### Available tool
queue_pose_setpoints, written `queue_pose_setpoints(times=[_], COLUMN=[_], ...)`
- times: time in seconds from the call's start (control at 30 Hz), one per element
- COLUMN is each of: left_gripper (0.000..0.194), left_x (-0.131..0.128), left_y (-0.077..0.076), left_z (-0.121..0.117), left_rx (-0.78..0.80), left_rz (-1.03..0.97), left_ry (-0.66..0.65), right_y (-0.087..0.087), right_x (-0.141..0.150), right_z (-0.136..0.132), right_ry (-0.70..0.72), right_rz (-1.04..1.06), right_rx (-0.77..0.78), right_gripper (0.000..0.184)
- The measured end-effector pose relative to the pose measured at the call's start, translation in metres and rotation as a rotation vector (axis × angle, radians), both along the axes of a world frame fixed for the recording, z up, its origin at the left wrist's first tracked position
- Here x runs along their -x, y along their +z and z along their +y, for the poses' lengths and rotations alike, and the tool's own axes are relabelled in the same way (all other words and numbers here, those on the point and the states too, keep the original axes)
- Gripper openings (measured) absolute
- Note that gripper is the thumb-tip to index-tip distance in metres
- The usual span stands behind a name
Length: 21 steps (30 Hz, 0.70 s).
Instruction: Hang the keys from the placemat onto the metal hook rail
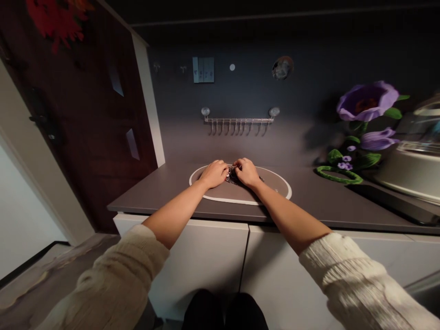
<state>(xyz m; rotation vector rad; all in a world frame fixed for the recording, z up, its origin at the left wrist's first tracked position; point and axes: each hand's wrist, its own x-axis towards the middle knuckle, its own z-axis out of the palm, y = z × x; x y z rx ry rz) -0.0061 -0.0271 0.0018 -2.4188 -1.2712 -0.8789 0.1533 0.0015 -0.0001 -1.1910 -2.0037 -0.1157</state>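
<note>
Both my hands rest together on an oval grey mat with a white border (pixel 275 179) lying on a dark countertop (pixel 158 192). My left hand (pixel 215 173) and my right hand (pixel 246 171) have their fingers curled and pinched on a small dark metallic object (pixel 232 176) between them. The object is mostly hidden by my fingers and I cannot make out what it is. Cream knitted sleeves are pushed up both forearms.
A hook rail (pixel 238 120) hangs on the grey wall behind. A purple flower ornament (pixel 364 123) stands at the right, beside a metal appliance (pixel 412 169). A dark wooden door (pixel 85 114) is at the left. White cabinet fronts (pixel 213 256) are below the counter.
</note>
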Motion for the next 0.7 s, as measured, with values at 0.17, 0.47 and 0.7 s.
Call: queue_pose_setpoints(times=[0.17, 0.47, 0.7], left_gripper=[0.027, 0.027, 0.024], left_x=[0.004, 0.011, 0.010], left_y=[0.005, 0.012, 0.012], left_z=[-0.005, -0.007, -0.001], left_rx=[-0.049, -0.090, -0.063], left_rz=[-0.015, -0.094, -0.377], left_ry=[0.082, 0.087, 0.026], right_y=[0.001, 0.003, 0.004], right_x=[0.001, 0.006, 0.010], right_z=[-0.003, -0.007, -0.013], right_ry=[0.030, 0.134, 0.241], right_rz=[0.011, 0.018, 0.061], right_rx=[-0.024, -0.056, -0.036], right_gripper=[0.021, 0.021, 0.024])
